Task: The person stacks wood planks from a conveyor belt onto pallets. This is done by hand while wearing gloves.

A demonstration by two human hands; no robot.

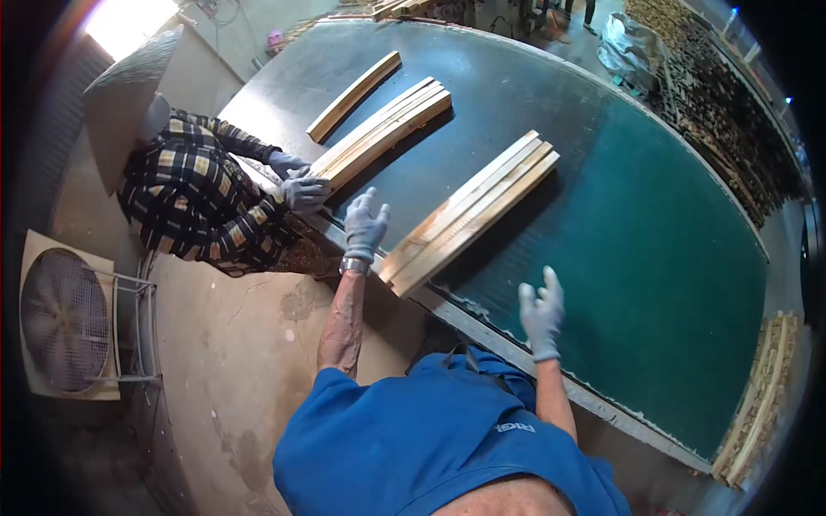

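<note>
My left hand (pixel 366 228), in a grey glove with a watch at the wrist, hovers open by the near end of a bundle of wooden strips (pixel 473 211). Its fingers are spread and it holds nothing. On the other side of that bundle, my gloved right hand (pixel 542 314) is raised over the table edge, open, fingers apart. The strips lie side by side on the dark tabletop (pixel 654 284), their near ends jutting over its edge. Farther left lie a second bundle of strips (pixel 387 133) and a separate wooden piece (pixel 354 96).
At the left, a co-worker in a plaid shirt (pixel 206 185) rests gloved hands (pixel 303 191) on the second bundle. A large fan (pixel 64 310) stands on the floor behind. Stacked wood (pixel 761 400) sits by the table's right end, with more wood piles (pixel 705 112) beyond.
</note>
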